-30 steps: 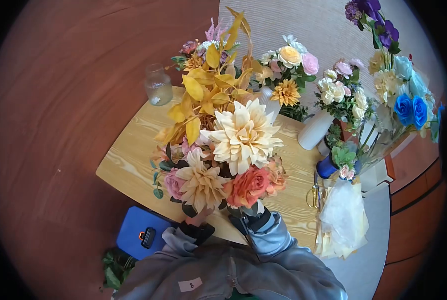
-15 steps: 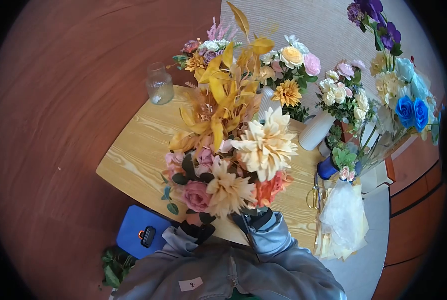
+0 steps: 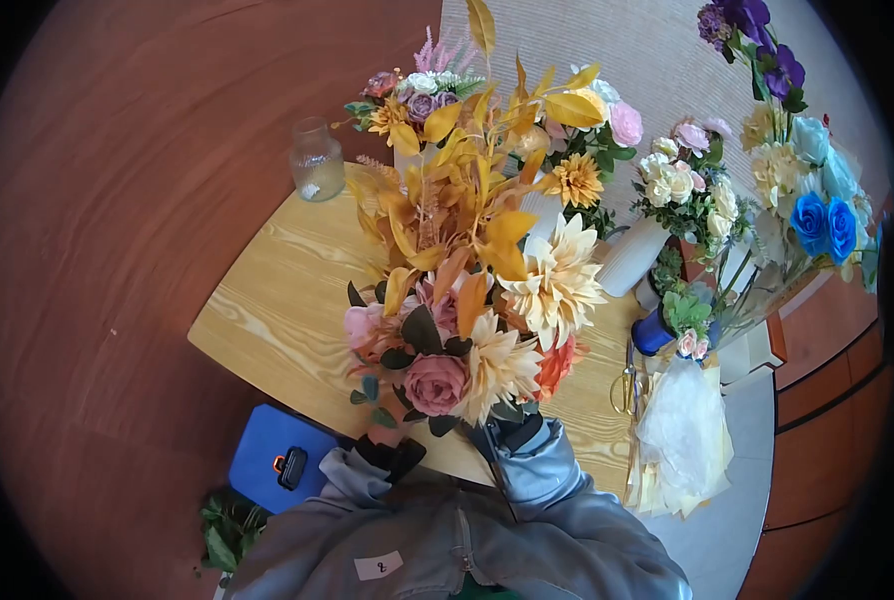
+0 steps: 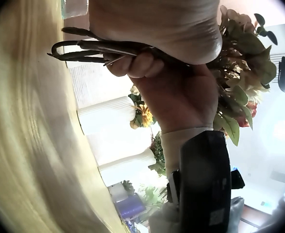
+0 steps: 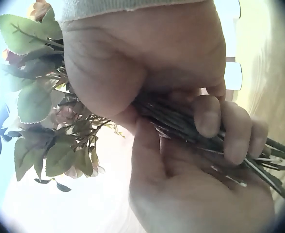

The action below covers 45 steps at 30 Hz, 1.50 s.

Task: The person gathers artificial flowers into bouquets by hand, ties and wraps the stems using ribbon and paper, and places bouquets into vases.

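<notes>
Both hands grip one bouquet of artificial flowers by its bundled stems [image 5: 181, 128]. In the head view, its tall yellow leaves [image 3: 437, 210] rise above a cream dahlia [image 3: 557, 280], a beige dahlia [image 3: 497, 370] and a dusty pink rose [image 3: 437, 383]. A coral rose [image 3: 555, 368] is partly covered at the right. My left hand [image 5: 200, 199] lies along the stems with its thumb across them. Fingers of my right hand [image 4: 176, 92] curl round the same bundle. The cut stem ends [image 4: 84, 51] stick out past the hands. Blooms cover much of both hands in the head view.
A wooden table [image 3: 267, 290] lies beneath. A glass jar [image 3: 317, 160] stands at the far left, white vases [image 3: 632, 258] with flowers behind. At the right are scissors [image 3: 625, 385], white wrapping sheets [image 3: 682, 430] and a blue pot [image 3: 652, 332]. A blue box [image 3: 277, 460] sits lower left.
The bouquet has turned in the hands. Its cream and beige dahlias have swung right, the dusty pink rose has come to the front, and the coral rose has slipped partly behind. Both hands stay low.
</notes>
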### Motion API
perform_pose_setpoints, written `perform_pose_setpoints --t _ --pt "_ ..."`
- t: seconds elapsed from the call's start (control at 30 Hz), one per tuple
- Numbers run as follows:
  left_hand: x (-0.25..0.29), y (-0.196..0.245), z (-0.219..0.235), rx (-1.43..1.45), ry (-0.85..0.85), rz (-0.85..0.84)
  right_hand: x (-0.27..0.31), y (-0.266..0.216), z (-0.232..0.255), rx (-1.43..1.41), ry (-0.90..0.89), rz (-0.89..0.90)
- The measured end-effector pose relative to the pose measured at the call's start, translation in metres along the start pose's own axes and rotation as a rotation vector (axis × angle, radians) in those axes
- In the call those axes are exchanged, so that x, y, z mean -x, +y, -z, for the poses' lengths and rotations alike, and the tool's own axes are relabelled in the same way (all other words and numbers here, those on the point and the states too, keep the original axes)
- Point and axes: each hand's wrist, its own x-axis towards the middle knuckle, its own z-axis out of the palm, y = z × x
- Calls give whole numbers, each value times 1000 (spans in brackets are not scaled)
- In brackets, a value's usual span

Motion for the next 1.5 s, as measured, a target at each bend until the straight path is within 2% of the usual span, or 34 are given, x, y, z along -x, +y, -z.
perform_pose_setpoints --t 0.03,0.33,0.37,0.47,0.53,0.57,0.63,0.77,0.8,0.87,0.9,1.03,1.07,1.13,1.23,1.3,1.33,1.5 --pt "-14 -14 -14 0 0 -11 12 -5 8 33 -26 -15" --pt "13 -1 -20 3 -5 -113 20 -16 -12 329 -258 -147" --pt "14 1 -21 2 -7 -123 36 -28 13 361 -283 -160" --pt "12 7 -25 -2 -12 -155 54 -32 17 455 -358 -199" --pt "15 15 -25 -7 -15 -178 42 -37 11 518 -410 -223" --pt "24 25 -20 -9 -18 -190 19 -106 -12 516 -410 -222" --pt "33 37 -16 -13 -21 -214 22 -238 -41 951 105 557" --pt "15 50 -24 -16 -30 -259 14 -234 -36 916 78 541" --pt "-15 37 -40 -17 -35 -267 -2 -236 -39 906 72 535" --pt "-19 43 -43 -20 -45 -277 24 -229 -30 885 66 522" --pt "42 57 -21 -22 -52 -282 15 -227 -37 873 64 516" --pt "45 82 -20 -37 -73 -290 32 -218 -28 819 65 486" --pt "30 64 -35 -41 -78 -290 38 -214 -30 805 67 477" --pt "12 59 -48 -49 -90 -292 28 -211 -33 777 70 463" --pt "14 61 -44 -59 -103 -292 9 -210 -35 736 64 445" --pt "29 59 -29 10 91 154 5 -207 -34 708 55 434" --pt "29 57 -17 6 92 159 3 -205 -34 694 50 427" --pt "34 63 -15 2 97 148 -3 -198 -32 625 9 390"
